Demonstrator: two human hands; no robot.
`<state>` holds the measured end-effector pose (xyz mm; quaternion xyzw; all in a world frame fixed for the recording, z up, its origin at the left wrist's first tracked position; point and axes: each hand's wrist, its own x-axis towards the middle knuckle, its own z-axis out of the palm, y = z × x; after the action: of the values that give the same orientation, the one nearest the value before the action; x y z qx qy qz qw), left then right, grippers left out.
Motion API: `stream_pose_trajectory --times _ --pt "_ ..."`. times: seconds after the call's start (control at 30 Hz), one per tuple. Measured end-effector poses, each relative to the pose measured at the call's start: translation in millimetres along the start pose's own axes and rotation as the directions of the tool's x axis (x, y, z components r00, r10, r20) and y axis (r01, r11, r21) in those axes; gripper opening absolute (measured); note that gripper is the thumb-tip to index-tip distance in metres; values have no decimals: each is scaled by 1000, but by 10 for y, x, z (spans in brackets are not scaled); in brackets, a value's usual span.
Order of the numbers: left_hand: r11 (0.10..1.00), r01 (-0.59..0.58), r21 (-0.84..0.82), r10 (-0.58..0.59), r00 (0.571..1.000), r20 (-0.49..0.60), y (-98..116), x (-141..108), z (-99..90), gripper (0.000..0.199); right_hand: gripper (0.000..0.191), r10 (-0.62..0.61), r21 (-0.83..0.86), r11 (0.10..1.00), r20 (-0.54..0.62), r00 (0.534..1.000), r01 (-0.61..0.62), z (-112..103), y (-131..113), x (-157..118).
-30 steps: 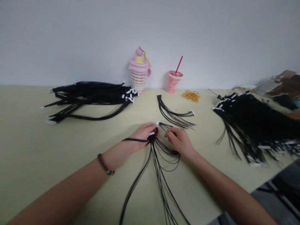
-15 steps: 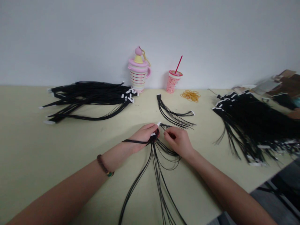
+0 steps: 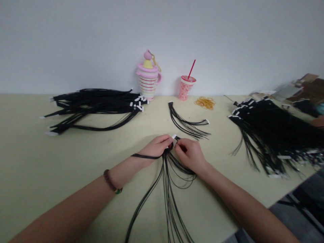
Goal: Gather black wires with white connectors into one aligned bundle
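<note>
Two bare hands meet over a pale yellow-green table (image 3: pixel 63 162), a black wire bundle (image 3: pixel 166 158) between them. The bundle's gathered end sits at the left hand (image 3: pixel 157 148); its long axis runs from there toward the wearer, the strands fanning out and leaving the bottom of the view. A small white connector (image 3: pixel 174 136) pokes up just past the left thumb, with the right hand (image 3: pixel 191 155) immediately on its other side. Both hands are close to it, the left nearer.

The left hand grasps the gathered end, thumb laid along the top; one group of wires passes across the hand to the left, toward the wrist. The right hand is curled into a pinch on the dark wires beside the connector — though blur and the fingers themselves hide exactly which strands it has. Other wires loop under the right hand in slack curves.

The bundle looks thin-stranded, matt black and flexible, with a second bit of white half hidden near the left fingers.

Beyond the hands lies a similar loose harness (image 3: pixel 180 118), white-tipped, curving down to the right. A neat heap of wires (image 3: pixel 98 101) is at left, a larger pile (image 3: pixel 283 125) at right. Along the wall stand a striped mug (image 3: pixel 148 81) and a pink cup (image 3: pixel 185 89) — yellow rubber bands (image 3: pixel 205 103) lie beside the cup.
</note>
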<state>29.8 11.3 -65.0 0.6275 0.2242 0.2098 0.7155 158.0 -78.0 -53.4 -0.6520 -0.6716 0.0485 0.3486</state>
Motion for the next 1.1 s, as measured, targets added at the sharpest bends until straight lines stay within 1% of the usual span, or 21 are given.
stream_pose_trajectory --times 0.07,0.17,0.27,0.37,0.47,0.57,0.63,0.67,0.77,0.83,0.9,0.97,1.0,1.03,1.1 --pt "1000 -23 17 23 1000 2 -12 6 2 24 20 40 -4 999 16 999 -40 -7 9 2" --pt "994 -77 83 74 997 38 -27 12 0 23 22 69 19 997 8 998 -69 -15 40 2" --pt "972 -117 203 106 992 64 -14 13 1 23 22 34 32 999 24 999 -35 -24 62 7" --pt "945 -156 287 137 987 86 18 16 2 24 22 -19 -3 1000 46 999 19 -38 64 12" --pt "924 -190 332 161 980 113 37 19 -4 24 21 -40 -46 998 53 998 42 -43 61 6" --pt "919 -192 345 163 980 112 39 12 -14 24 20 -47 -55 997 51 998 50 -30 58 -7" --pt "934 -175 312 151 984 99 34 7 -16 24 20 -47 -47 998 52 998 49 -17 52 -6" --pt "951 -153 270 134 987 89 28 7 -16 23 20 -44 -36 998 58 997 46 -12 50 -1" --pt "997 -50 56 48 998 32 -7 19 -19 23 19 -25 16 1000 92 995 24 -26 79 31" --pt "997 -10 -73 8 1000 -21 -33 36 -28 24 17 0 35 999 89 996 -4 -79 154 59" --pt "989 -11 -145 -1 997 -82 -46 51 -38 25 15 31 12 999 34 999 -31 -176 269 86" --pt "983 -13 -185 -14 990 -144 -40 58 -38 25 15 39 -43 998 -64 997 -42 -299 375 107" --pt "980 -8 -199 -27 985 -172 -31 58 -33 25 14 22 -77 997 -128 992 -32 -358 402 113" --pt "978 -4 -208 -38 980 -197 -21 55 -24 25 14 -4 -112 994 -204 979 -19 -409 400 113" --pt "975 -7 -221 -47 970 -237 -1 47 -2 24 13 -64 -148 989 -342 937 14 -464 300 91"
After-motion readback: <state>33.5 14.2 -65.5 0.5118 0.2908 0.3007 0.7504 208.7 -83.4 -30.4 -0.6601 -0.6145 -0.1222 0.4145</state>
